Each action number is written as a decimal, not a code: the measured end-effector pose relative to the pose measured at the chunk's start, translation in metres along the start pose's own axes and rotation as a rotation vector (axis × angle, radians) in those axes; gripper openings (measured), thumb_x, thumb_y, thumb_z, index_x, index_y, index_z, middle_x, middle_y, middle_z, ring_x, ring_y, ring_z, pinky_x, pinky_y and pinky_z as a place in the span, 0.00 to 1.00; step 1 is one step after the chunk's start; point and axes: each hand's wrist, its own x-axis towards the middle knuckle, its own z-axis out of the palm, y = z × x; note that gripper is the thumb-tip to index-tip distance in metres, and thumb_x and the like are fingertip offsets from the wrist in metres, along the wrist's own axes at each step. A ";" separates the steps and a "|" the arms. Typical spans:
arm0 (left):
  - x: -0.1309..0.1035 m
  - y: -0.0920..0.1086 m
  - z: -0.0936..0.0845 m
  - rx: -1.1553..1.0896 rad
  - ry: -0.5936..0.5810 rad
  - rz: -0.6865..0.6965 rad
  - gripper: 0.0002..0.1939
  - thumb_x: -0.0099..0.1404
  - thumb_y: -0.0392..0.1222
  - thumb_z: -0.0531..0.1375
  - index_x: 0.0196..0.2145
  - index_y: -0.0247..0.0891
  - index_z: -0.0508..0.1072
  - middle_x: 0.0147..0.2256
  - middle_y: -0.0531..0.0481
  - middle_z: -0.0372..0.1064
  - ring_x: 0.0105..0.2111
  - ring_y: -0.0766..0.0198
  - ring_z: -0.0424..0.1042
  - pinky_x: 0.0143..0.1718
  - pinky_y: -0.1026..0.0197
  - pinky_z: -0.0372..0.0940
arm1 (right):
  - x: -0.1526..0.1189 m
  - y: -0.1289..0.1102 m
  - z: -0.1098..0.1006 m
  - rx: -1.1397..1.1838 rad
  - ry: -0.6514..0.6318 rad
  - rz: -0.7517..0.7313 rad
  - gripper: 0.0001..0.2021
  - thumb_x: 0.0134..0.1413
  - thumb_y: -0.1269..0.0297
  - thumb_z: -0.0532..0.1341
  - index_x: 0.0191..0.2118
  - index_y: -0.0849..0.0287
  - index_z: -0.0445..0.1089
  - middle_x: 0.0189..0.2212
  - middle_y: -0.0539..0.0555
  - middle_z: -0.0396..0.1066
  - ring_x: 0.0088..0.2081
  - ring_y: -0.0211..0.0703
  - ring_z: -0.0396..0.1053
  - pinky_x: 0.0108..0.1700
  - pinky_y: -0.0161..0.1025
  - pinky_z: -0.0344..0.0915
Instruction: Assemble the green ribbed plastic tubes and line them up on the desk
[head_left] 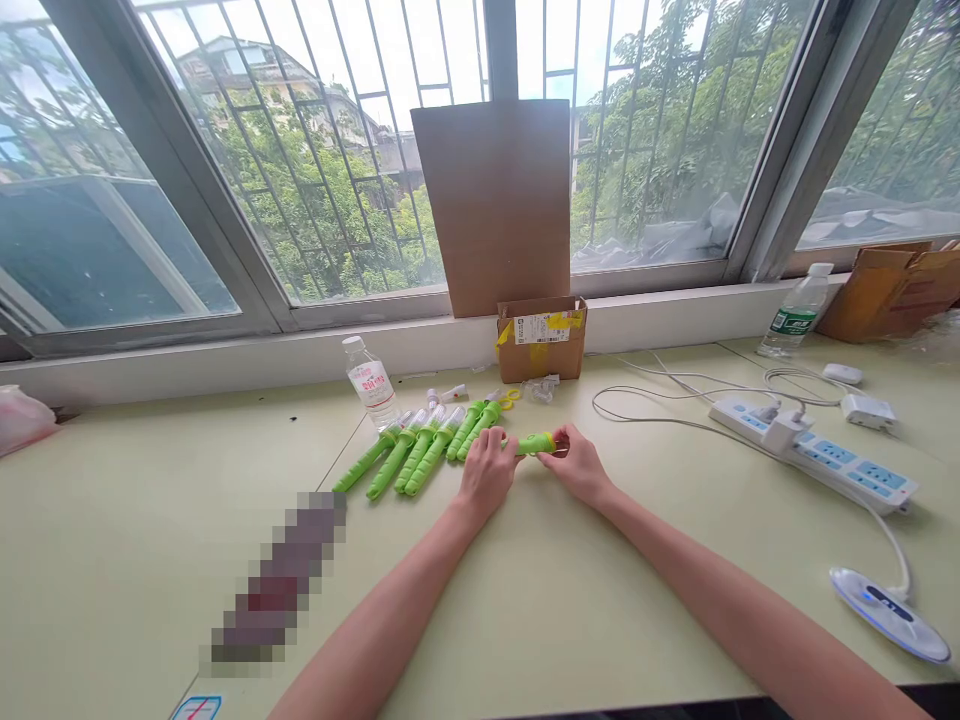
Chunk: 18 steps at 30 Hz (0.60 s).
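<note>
My left hand (489, 468) is closed around one end of a green ridged handle (535, 445), just above the table. At its other end, which has a yellowish rim, the fingers of my right hand (579, 466) are pinched together; any small part between them is too hidden to name. Several similar green handles with clear tips (427, 450) lie side by side to the left of my left hand. Beyond the hands are small yellow loops (511, 398) and some clear plastic pieces (541, 388).
A water bottle (371, 385) stands behind the handles. An open cardboard box (541, 350) sits against the window ledge, a brown board (495, 210) behind it. To the right lie a power strip (832, 460), cables and a white oval device (889, 612). A blurred patch covers something at left.
</note>
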 end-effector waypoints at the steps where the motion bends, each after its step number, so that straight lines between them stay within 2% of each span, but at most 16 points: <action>1: 0.000 0.000 0.000 0.004 -0.005 0.004 0.09 0.65 0.45 0.53 0.37 0.37 0.68 0.36 0.43 0.63 0.37 0.57 0.63 0.36 0.57 0.60 | 0.000 0.000 0.000 0.001 0.000 0.004 0.13 0.42 0.60 0.63 0.31 0.56 0.58 0.30 0.51 0.71 0.33 0.44 0.73 0.32 0.39 0.70; 7: 0.001 -0.001 0.000 0.048 -0.048 0.035 0.11 0.66 0.46 0.52 0.36 0.36 0.67 0.34 0.45 0.63 0.36 0.57 0.63 0.35 0.57 0.60 | 0.001 0.000 -0.001 -0.001 0.000 -0.002 0.14 0.42 0.59 0.64 0.30 0.56 0.58 0.29 0.51 0.70 0.32 0.43 0.72 0.32 0.39 0.70; 13: 0.000 -0.001 -0.002 0.054 -0.050 0.055 0.11 0.66 0.46 0.52 0.41 0.37 0.66 0.33 0.46 0.63 0.36 0.57 0.63 0.34 0.58 0.59 | 0.000 -0.003 -0.001 -0.010 -0.001 -0.037 0.13 0.44 0.57 0.63 0.30 0.56 0.57 0.29 0.50 0.68 0.33 0.43 0.72 0.33 0.40 0.71; 18: 0.000 -0.001 -0.002 0.051 -0.031 0.077 0.09 0.67 0.45 0.52 0.38 0.38 0.66 0.32 0.47 0.63 0.34 0.58 0.62 0.32 0.58 0.58 | 0.000 -0.002 0.000 -0.008 0.012 -0.057 0.13 0.46 0.56 0.62 0.30 0.56 0.58 0.29 0.51 0.67 0.34 0.43 0.71 0.34 0.41 0.71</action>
